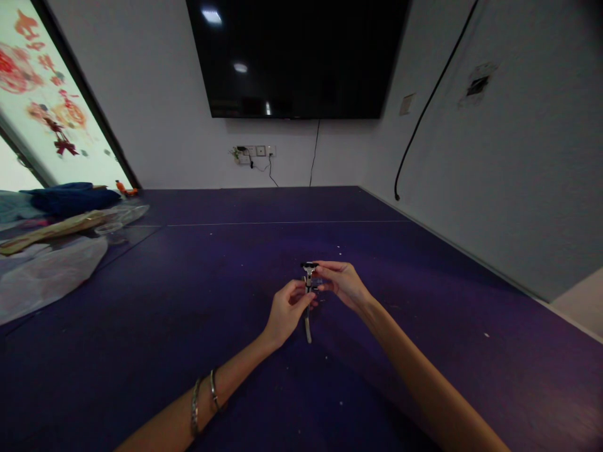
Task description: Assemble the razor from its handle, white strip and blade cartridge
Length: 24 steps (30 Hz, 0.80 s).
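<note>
A razor with a dark crosswise head and a slim silver-grey handle is held upright above the purple surface. My left hand pinches its handle between thumb and fingers, just below the neck. At the top, my right hand is closed with thumb and fingertips on the right end of the head. Two bracelets circle my left wrist. The fingers partly cover the middle of the razor, so small details there cannot be made out.
The purple surface stretches to the walls, with small white specks on it. Plastic bags and folded dark-blue cloth lie at the left. A large television hangs ahead, above sockets. A black cable dangles on the right.
</note>
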Each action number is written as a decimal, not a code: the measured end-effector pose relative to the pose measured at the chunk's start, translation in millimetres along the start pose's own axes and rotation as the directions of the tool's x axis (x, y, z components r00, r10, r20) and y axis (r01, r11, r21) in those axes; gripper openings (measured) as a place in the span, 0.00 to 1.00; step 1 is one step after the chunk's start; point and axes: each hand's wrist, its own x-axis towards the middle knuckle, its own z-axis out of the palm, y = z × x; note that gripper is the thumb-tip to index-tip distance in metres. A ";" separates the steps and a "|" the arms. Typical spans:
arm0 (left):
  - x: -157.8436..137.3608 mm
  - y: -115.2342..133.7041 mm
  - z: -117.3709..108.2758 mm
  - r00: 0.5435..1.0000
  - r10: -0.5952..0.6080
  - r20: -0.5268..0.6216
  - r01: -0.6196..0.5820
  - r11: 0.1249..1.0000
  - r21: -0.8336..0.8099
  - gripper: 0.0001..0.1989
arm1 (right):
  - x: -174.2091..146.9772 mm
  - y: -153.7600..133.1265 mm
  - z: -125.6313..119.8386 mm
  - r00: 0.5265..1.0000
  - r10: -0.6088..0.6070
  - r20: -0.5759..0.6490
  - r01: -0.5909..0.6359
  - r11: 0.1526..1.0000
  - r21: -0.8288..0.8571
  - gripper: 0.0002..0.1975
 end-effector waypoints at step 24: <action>2.5 2.0 -1.6 0.975 -0.071 -0.210 0.082 0.996 0.043 0.13 | -9.3 -14.5 8.0 0.932 -0.141 0.335 0.338 0.674 -0.657 0.14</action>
